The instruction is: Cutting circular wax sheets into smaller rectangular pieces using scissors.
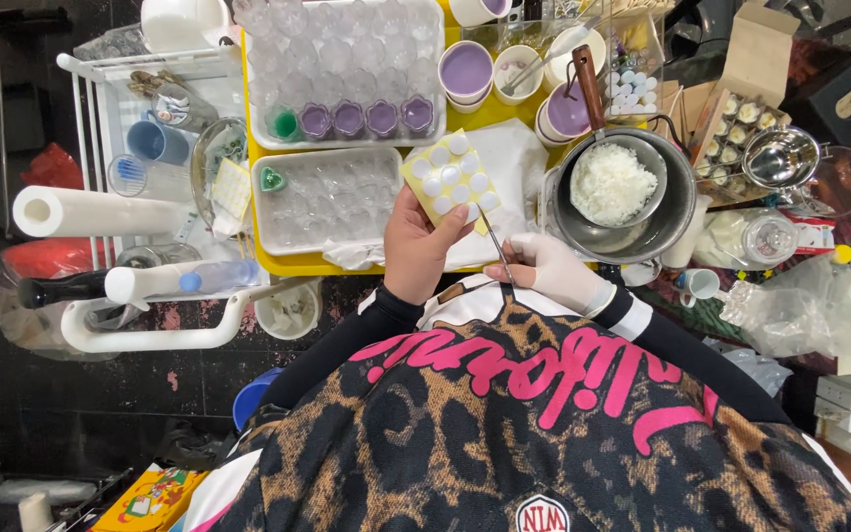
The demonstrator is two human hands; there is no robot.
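Observation:
My left hand [418, 246] holds up a yellow sheet [450, 180] covered with several round white stickers. In my right hand [549, 271], which wears a white glove, is a thin pair of metal tweezers [497, 246] whose tip touches the sheet's lower edge. Both hands are close to my chest, just in front of the yellow tray [297, 264].
Clear mould trays [327, 197] lie on the yellow tray, some cups filled with purple and green wax. A pot holding a pan of white wax flakes [611, 182] sits to the right, purple-filled cups [467, 71] behind. A white paper roll [91, 212] lies to the left.

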